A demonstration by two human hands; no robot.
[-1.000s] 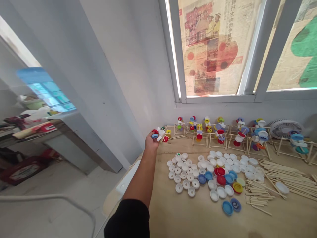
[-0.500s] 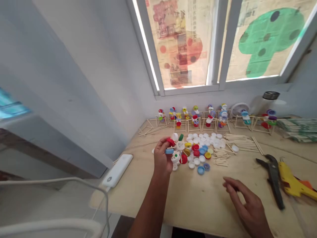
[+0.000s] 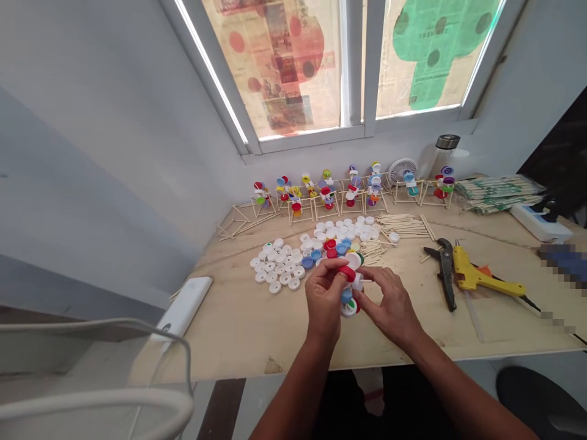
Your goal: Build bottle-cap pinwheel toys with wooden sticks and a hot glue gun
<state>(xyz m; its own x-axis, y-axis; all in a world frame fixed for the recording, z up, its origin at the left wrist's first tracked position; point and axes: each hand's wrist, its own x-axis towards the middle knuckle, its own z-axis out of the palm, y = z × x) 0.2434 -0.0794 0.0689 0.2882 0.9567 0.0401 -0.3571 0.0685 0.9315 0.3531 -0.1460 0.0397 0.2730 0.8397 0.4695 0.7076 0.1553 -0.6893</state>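
Observation:
Close in front of me, my left hand (image 3: 324, 300) grips a small wheel made of bottle caps (image 3: 352, 261), its fingers on a red cap. My right hand (image 3: 389, 302) meets the wheel from the other side, thumb and fingers closed around a thin stick (image 3: 365, 281) at the white middle piece. White, blue, red and green caps show on the wheel; my fingers hide part of it. Just beyond lie loose red and blue caps (image 3: 307, 262), white caps (image 3: 284, 267) and short wooden sticks (image 3: 372, 252).
Finished cap wheels on stick frames (image 3: 300, 211) line the table's back, beside a small fan (image 3: 402, 171) and a flask (image 3: 444, 153). To the right lie black-handled cutters (image 3: 444, 275), a yellow glue gun (image 3: 483, 278) and a power strip (image 3: 541, 223). A white power bank (image 3: 186, 308) lies left.
My left hand has brought the cap wheel nearer to me. My right hand has come in from the right and closed on it. The view has turned to the right.

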